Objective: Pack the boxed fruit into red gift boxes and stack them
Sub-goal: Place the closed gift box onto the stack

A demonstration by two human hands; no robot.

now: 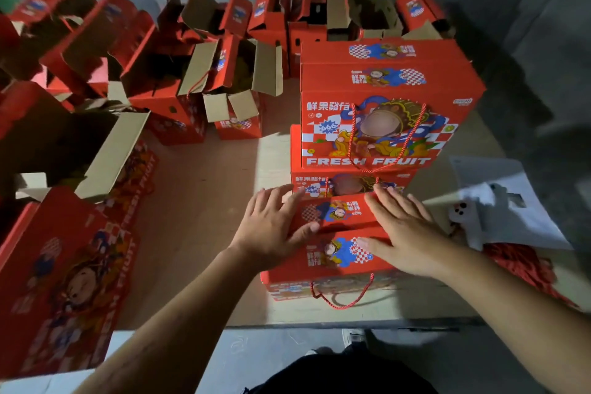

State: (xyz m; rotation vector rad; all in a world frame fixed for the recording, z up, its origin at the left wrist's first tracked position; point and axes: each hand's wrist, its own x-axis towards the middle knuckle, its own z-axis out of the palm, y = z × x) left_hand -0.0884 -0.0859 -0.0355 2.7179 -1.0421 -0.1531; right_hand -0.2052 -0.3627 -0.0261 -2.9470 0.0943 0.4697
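A red gift box (332,261) with a red cord handle stands on the table (198,201) right in front of me, its top flaps folded down. My left hand (271,227) lies flat on the left end of the top flap, fingers spread. My right hand (406,233) presses flat on the right end of the top. Directly behind it rises a stack of closed red gift boxes (380,112) marked FRESH FRUIT, several high.
Many open red gift boxes (220,83) with raised brown flaps crowd the back and left of the table. Flattened red boxes (67,281) lie at the near left. At the right are white paper sheets (505,201) and a bundle of red cords (524,269). A grey wall stands behind.
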